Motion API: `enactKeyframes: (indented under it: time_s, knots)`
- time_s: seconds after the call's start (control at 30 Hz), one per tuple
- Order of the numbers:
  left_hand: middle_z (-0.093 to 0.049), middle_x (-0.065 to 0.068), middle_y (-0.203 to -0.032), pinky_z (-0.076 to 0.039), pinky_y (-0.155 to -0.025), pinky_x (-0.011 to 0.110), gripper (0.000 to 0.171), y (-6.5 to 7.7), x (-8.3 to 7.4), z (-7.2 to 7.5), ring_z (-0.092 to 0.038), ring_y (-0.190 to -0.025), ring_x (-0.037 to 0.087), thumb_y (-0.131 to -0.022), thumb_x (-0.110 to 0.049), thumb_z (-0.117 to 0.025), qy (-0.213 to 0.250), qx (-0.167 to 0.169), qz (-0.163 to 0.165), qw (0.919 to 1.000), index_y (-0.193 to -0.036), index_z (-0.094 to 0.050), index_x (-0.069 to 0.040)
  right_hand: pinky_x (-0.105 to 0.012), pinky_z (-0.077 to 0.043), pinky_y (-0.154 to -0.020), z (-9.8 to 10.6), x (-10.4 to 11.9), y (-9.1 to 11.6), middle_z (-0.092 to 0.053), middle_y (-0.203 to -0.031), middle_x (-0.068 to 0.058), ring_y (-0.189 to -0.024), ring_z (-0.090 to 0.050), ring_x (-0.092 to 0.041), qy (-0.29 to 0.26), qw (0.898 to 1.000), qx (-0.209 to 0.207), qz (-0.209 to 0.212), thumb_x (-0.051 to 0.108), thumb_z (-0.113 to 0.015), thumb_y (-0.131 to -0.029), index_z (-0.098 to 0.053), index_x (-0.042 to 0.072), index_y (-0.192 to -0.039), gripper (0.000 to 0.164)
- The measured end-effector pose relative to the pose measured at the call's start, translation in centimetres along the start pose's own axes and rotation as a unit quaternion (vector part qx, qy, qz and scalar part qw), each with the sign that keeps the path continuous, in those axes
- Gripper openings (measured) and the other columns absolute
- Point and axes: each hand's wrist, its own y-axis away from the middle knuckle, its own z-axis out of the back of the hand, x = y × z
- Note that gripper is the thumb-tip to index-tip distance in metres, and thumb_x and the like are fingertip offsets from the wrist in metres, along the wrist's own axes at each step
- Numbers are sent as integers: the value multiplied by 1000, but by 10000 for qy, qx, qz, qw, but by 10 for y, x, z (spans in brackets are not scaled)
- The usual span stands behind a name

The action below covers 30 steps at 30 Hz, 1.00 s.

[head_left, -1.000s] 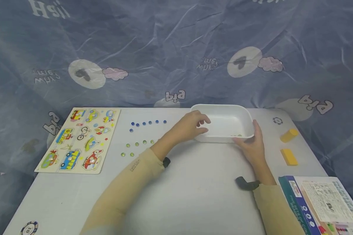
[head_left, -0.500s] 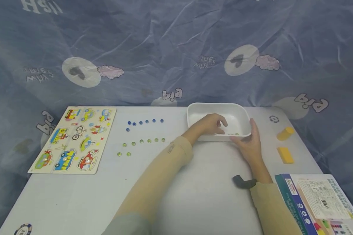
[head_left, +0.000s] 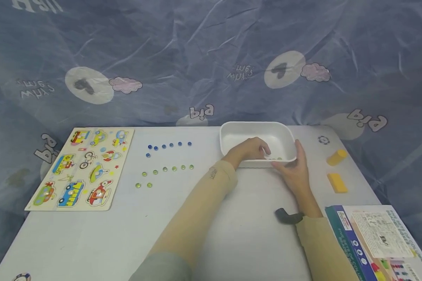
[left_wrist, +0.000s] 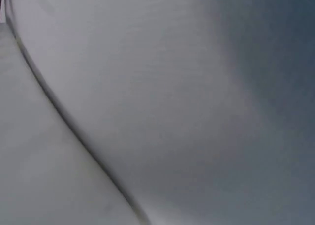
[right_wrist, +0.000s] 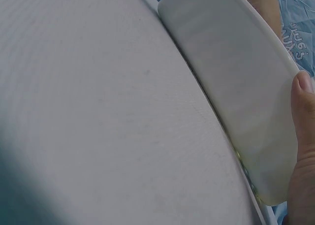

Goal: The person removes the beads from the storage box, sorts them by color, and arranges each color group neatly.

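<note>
At the far side of the white surface (head_left: 91, 238), right of the middle, sits a white tray (head_left: 256, 164), and both of the person's hands are on it or in it. The right hand (head_left: 297, 173) grips the tray's near right corner, thumb against the front wall and fingers along the right side. The left hand (head_left: 251, 149) reaches in over the near rim, its fingers bent down toward the floor of the tray; I can't tell whether they hold anything. Just beside its fingertips, a few small green beads (head_left: 279, 159) lie along the tray's near wall.

Left of the tray, blue beads (head_left: 171, 144) run in a row of six with one more below the left end. Nearer the person, a second set, green counters (head_left: 174, 168), makes a row of six with two below. Further left lies a puzzle board (head_left: 81, 171) of vehicles. On the right stand or lie a yellow cylinder (head_left: 337, 157) and a yellow block (head_left: 337, 183), with a printed box (head_left: 376, 234) nearer the person.
</note>
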Motion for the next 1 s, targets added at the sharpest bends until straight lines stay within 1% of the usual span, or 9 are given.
enactKeyframes:
  time_s: [0.1,0.23,0.37,0.5,0.6,0.67,0.8,0.9,1.0]
  knots:
    - [-65,-5,-94,-47,-79,22,29,-3,3,-2,-59,-87,9,-82,-10,-65,56,-15,156,9999,-109,-69,-22,-45,-11,-120,-1,-1,0,-13,-159,5,-147,-14,-20,102,9999,6,-24,36,-81,-72,-8,32,-151,109]
    - [-65,-5,-95,-47,-81,23,27,-7,5,-5,-58,-88,9,-82,-12,-66,-20,-35,144,9999,-107,-69,-23,-45,-12,-120,-1,-1,-1,-13,-159,6,-147,-15,-20,98,9999,21,-2,37,-82,-71,-8,33,-151,109]
    - [-67,-6,-96,-48,-82,24,23,-8,1,-5,-59,-89,9,-83,-12,-66,-16,109,68,9999,-102,-72,-25,-46,-12,-120,0,0,-1,-12,-159,5,-147,-14,-21,71,10000,62,-9,35,-82,-72,-7,32,-151,109]
    - [-68,-7,-97,-49,-82,27,18,-7,-6,-5,-60,-91,9,-82,-14,-69,113,261,184,9994,-95,-73,-26,-46,-11,-120,1,0,-1,-12,-159,5,-147,-13,-21,65,10000,68,-25,35,-82,-72,-7,32,-151,109]
    - [-68,-7,-99,-49,-85,27,19,-8,-10,-6,-60,-92,9,-81,-12,-68,6,257,153,9996,-94,-74,-25,-45,-11,-120,1,-1,0,-12,-159,5,-147,-14,-21,50,10000,66,-4,34,-82,-72,-7,33,-151,108]
    - [-68,-7,-101,-48,-86,26,22,-10,-11,-7,-59,-93,8,-82,-9,-65,-114,266,134,9995,-94,-74,-25,-45,-11,-120,0,-1,0,-12,-159,5,-147,-14,-21,44,10000,70,-2,34,-81,-72,-7,33,-151,108]
    - [-69,-8,-98,-48,-85,26,26,-13,-10,-10,-60,-90,8,-82,-6,-62,-33,302,326,9990,-92,-74,-27,-45,-12,-120,0,-1,0,-12,-159,6,-147,-14,-20,61,9999,72,-44,36,-82,-71,-7,34,-151,109]
    - [-70,-9,-98,-48,-87,27,24,-14,-8,-11,-60,-92,7,-83,-7,-62,36,249,396,9989,-92,-73,-27,-45,-11,-120,1,-1,0,-12,-159,6,-147,-14,-20,10,9999,104,-6,35,-82,-72,-7,34,-151,109]
    - [-69,-9,-98,-48,-88,26,20,-15,-7,-11,-60,-92,7,-83,-9,-64,-33,143,271,9995,-94,-73,-24,-45,-10,-120,2,-1,-1,-11,-159,4,-147,-13,-21,-71,9998,153,63,33,-82,-72,-7,33,-151,109]
